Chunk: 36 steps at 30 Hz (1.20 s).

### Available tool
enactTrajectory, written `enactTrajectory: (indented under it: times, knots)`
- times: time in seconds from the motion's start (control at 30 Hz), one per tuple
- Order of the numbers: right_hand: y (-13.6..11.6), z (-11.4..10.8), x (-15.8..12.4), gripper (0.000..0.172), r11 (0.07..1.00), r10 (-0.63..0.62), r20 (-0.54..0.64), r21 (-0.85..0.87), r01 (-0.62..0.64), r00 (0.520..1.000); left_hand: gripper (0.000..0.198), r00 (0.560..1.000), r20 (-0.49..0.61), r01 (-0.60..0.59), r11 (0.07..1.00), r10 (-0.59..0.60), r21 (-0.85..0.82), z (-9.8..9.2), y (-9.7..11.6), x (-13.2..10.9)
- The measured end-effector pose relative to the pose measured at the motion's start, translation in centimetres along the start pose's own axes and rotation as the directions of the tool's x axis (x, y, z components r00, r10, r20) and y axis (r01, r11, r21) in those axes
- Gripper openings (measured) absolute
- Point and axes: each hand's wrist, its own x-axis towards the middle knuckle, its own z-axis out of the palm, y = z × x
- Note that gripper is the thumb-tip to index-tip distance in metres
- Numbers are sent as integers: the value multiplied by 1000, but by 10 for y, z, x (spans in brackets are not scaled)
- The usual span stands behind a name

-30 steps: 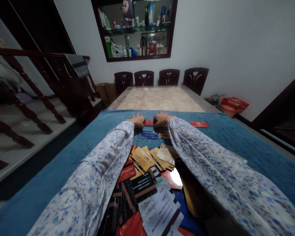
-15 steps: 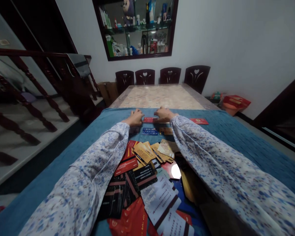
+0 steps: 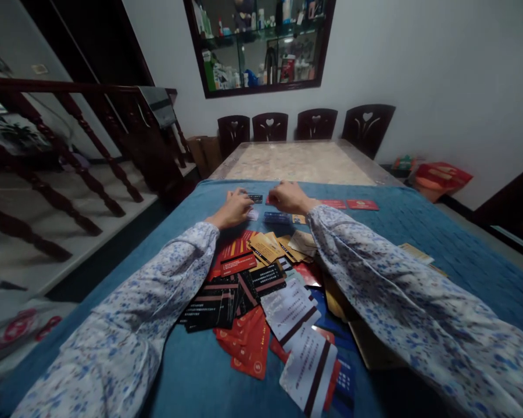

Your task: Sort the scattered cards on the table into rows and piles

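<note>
My left hand (image 3: 233,209) is at the far part of the blue cloth, fingers bent and slightly apart. It is beside a small black card (image 3: 255,198) and a pale card (image 3: 253,215); whether it touches them is unclear. To its right, my right hand (image 3: 290,197) has its fingers curled down on a red card (image 3: 268,201), which is mostly covered. Further along that row lie another red card (image 3: 333,204) and a red card with a gold emblem (image 3: 362,205). Nearer me are a blue card (image 3: 276,217) and a yellow card (image 3: 298,219), partly hidden by my right wrist.
Between my forearms spread overlapping groups of yellow cards (image 3: 267,247), black cards (image 3: 213,305), orange-red cards (image 3: 250,342) and silver cards (image 3: 309,366). Yellowish cards (image 3: 416,253) lie right of my sleeve. Beyond the blue cloth (image 3: 440,232) are the marble tabletop (image 3: 298,162) and several chairs (image 3: 317,125).
My left hand has drawn back toward me and left, and the black and pale cards beside it now show. My right hand's fingers are more curled. The view has shifted slightly.
</note>
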Motion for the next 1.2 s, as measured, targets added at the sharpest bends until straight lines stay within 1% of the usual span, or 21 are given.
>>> enactTrajectory:
  times: [0.17, 0.33, 0.47, 0.63, 0.77, 0.87, 0.97, 1.03, 1.13, 1.2]
  knots:
    - [-29, -6, -12, 30, 999, -43, 9, 13, 43, 999, 29, 1000, 5, 29, 1000, -29, -1, -11, 7, -35]
    - [-55, -13, -24, 30, 992, -115, 21, 64, 113, 993, 30, 996, 7, 91, 996, -91, 1, -19, 11, -70]
    - [-74, -14, -34, 30, 983, -169, 15, 78, 167, 986, 29, 991, -5, 133, 991, -133, 6, -19, 10, -98]
    - [-96, -10, -47, 28, 967, -235, 16, 110, 232, 972, 31, 985, -38, 169, 986, -169, 0, -15, 8, -133]
    - [-111, -6, -55, 26, 953, -269, 30, 151, 262, 963, 29, 979, -51, 198, 980, -199, -23, -18, 12, -161]
    - [-119, 0, -60, 23, 931, -326, 22, 181, 317, 945, 28, 976, -69, 204, 978, -206, -46, -23, 18, -181]
    - [-126, 6, -66, 25, 897, -393, 0, 221, 383, 919, 27, 975, -70, 207, 976, -211, -66, -27, 24, -200]
    - [-130, 10, -70, 24, 869, -433, -22, 254, 424, 901, 26, 976, -62, 204, 975, -210, -85, -28, 27, -211]
    - [-134, 15, -77, 21, 821, -497, -45, 300, 486, 867, 26, 978, -52, 196, 974, -203, -115, -30, 29, -225]
    - [-137, 20, -81, 23, 780, -548, -55, 327, 534, 834, 25, 978, -57, 190, 972, -199, -137, -30, 29, -233]
